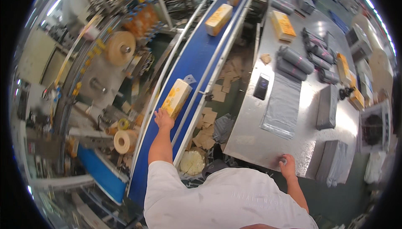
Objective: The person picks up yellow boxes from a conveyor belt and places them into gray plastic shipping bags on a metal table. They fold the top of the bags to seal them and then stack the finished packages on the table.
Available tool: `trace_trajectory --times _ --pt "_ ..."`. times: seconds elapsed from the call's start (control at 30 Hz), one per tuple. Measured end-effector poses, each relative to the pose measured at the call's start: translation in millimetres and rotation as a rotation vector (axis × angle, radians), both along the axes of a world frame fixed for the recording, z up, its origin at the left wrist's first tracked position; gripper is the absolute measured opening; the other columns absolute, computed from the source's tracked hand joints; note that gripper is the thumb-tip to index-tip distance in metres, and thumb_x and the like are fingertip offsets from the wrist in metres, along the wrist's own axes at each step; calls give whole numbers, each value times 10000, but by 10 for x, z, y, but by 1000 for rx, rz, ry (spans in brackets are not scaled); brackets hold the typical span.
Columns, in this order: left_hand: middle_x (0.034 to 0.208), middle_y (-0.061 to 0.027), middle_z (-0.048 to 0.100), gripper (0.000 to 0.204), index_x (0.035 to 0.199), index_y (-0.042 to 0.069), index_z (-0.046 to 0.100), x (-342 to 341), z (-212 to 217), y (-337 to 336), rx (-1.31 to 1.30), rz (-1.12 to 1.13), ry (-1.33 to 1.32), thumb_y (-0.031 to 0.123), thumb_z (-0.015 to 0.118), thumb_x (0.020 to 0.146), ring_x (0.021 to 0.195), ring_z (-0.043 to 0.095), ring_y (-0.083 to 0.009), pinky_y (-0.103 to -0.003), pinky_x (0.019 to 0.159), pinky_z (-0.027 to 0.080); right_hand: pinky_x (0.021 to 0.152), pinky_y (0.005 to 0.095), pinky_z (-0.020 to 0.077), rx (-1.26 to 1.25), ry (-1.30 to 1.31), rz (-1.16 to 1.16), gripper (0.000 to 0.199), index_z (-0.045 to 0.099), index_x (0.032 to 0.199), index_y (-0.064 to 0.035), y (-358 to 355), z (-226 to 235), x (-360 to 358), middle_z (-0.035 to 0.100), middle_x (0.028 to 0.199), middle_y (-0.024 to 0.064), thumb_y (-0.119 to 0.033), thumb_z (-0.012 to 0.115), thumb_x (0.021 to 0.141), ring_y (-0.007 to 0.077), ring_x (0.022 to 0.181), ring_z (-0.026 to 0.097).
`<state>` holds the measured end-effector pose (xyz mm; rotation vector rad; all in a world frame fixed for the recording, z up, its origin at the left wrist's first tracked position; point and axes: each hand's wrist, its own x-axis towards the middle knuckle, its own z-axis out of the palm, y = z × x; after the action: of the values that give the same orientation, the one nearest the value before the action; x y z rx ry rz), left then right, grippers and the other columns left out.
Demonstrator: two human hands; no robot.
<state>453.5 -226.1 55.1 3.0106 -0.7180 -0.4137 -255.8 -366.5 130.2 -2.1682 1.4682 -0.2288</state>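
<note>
My left hand [162, 119] reaches out onto the blue conveyor belt [197, 57] and touches the near end of a yellow and white carton [177, 98] lying on it. Whether the fingers grip the carton I cannot tell. My right hand [287, 165] rests on the near edge of the shiny metal table [251, 137], fingers curled around a small pale object too small to make out. More yellow cartons [218, 19] ride further up the belt.
On the table lie a black phone [262, 87], flat grey plastic bags [283, 106], rolled grey packs [295, 60], a yellow carton [283, 25] and grey stacks [328, 106]. Cardboard scraps [206, 122] litter the floor between belt and table. Machinery with tape rolls [120, 47] stands left.
</note>
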Motion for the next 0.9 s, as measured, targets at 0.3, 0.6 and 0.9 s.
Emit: trace_trajectory --times 0.3,0.6,0.9 --pt "1304 -245 625 847 1366 151 551 91 181 -1096 -4 -29 -21 480 915 675 1247 593 -441 -526 1046 473 965 452 543 157 79 -248 347 703 1172 -43 772 287 -288 697 1153 189 -158 783 854 376 1094 670" --pt "1150 -133 667 613 1326 104 538 91 927 -1643 -885 -59 364 178 833 794 1013 671 -287 -422 881 546 910 425 577 140 -198 -353 360 703 1198 -27 580 138 -258 725 1145 177 -182 770 879 343 1051 715" --pt "1120 -81 658 685 1478 90 479 -3585 523 -1146 -856 -200 1366 101 778 862 977 672 -192 -348 866 576 1042 451 510 301 -887 -335 687 475 1509 -60 -323 238 609 585 1410 168 -199 783 912 342 1264 587"
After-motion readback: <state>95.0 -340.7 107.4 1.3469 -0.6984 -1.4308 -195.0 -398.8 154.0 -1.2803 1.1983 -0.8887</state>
